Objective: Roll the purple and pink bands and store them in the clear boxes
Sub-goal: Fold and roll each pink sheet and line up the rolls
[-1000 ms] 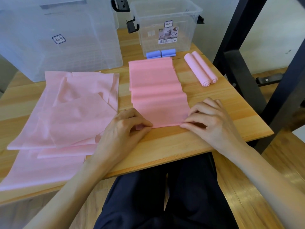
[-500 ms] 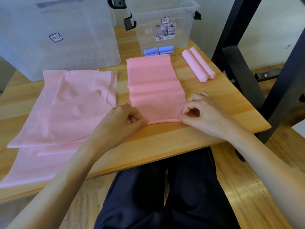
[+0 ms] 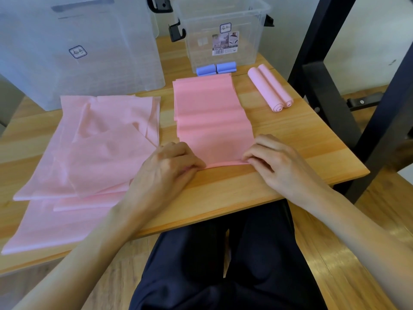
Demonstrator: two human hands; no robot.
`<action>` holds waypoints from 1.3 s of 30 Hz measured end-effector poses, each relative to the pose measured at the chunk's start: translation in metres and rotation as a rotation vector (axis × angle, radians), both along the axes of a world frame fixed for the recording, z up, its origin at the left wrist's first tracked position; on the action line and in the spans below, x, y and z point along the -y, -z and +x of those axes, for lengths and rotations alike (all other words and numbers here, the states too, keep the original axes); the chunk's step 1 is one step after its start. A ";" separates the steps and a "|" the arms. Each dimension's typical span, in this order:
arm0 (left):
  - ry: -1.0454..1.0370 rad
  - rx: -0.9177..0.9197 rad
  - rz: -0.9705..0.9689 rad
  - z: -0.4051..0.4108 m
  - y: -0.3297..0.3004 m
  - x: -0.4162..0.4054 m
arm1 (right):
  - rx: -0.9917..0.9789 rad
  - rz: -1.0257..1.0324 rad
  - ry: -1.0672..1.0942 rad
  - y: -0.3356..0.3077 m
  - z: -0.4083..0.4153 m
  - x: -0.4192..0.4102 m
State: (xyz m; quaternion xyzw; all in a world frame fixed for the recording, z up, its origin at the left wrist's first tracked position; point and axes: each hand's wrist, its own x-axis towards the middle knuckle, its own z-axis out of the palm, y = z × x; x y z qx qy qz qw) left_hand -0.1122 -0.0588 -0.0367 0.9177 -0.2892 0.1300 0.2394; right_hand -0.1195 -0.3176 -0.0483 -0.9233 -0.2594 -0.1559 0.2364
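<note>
**Q:** Bands first: where do they lie, left to right across the table (image 3: 223, 193)?

**A:** Loose pale pink bands (image 3: 93, 153) sprawl in a heap over the left half, reaching the near edge. In front of them, toward the far left corner, stands the large clear box (image 3: 78, 48). Centre, one flat pink band (image 3: 212, 121) runs from mid-table toward the near edge. Two purple rolls (image 3: 216, 68) sit just beyond its far end, against the small clear box (image 3: 223, 32). Two finished pink rolls (image 3: 270, 88) lie side by side near the right edge.

**Q:** And the hands?

**A:** Both work the flat band's near end. The left hand (image 3: 169, 162) pinches its left corner with curled fingers; the right hand (image 3: 274, 159) pinches the right corner, the edge turned up slightly between them.

**Q:** Which step is this?

**A:** Seemingly the start of a roll, its first turn only forming. Nothing appears stored in the small box; the large one is too frosted to tell.

**Q:** What does the next move call for?

**A:** Likely even forward rolling by both hands, keeping the edges square and tight.
</note>
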 end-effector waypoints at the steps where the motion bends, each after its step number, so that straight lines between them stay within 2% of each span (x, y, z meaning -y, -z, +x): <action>1: 0.001 0.020 0.018 -0.001 0.001 -0.001 | 0.002 -0.012 -0.010 0.000 0.000 0.000; 5: -0.007 0.020 0.025 -0.003 0.003 -0.003 | -0.059 0.039 -0.034 -0.002 0.001 0.003; 8: -0.047 -0.065 -0.075 -0.002 0.002 -0.001 | -0.077 0.109 -0.011 -0.002 0.004 0.003; 10: -0.067 -0.121 -0.137 0.000 0.000 0.001 | -0.053 0.061 0.019 -0.001 0.007 0.000; 13: -0.055 -0.146 -0.091 0.004 -0.003 0.003 | -0.023 -0.041 0.044 -0.003 0.009 -0.001; 20: -0.141 -0.353 -0.014 0.008 -0.013 0.006 | -0.390 0.039 0.104 -0.024 0.015 -0.003; 24: -0.217 -0.416 0.035 0.012 -0.018 0.009 | -0.427 0.092 0.137 -0.026 0.017 -0.004; 28: -0.235 -0.297 0.014 0.010 -0.016 0.007 | -0.217 0.049 0.137 -0.020 0.012 -0.005; 31: -0.148 -0.166 -0.047 0.005 -0.009 0.005 | -0.113 0.071 0.093 -0.014 0.007 -0.006; 33: -0.104 -0.063 -0.014 0.001 -0.005 0.003 | -0.055 0.041 0.053 -0.010 0.003 -0.005; 36: -0.081 0.022 0.031 -0.004 0.000 0.000 | -0.062 0.041 0.005 -0.004 0.001 -0.002; 39: -0.094 -0.036 -0.024 -0.005 0.001 -0.001 | -0.134 0.123 0.040 -0.002 0.004 -0.001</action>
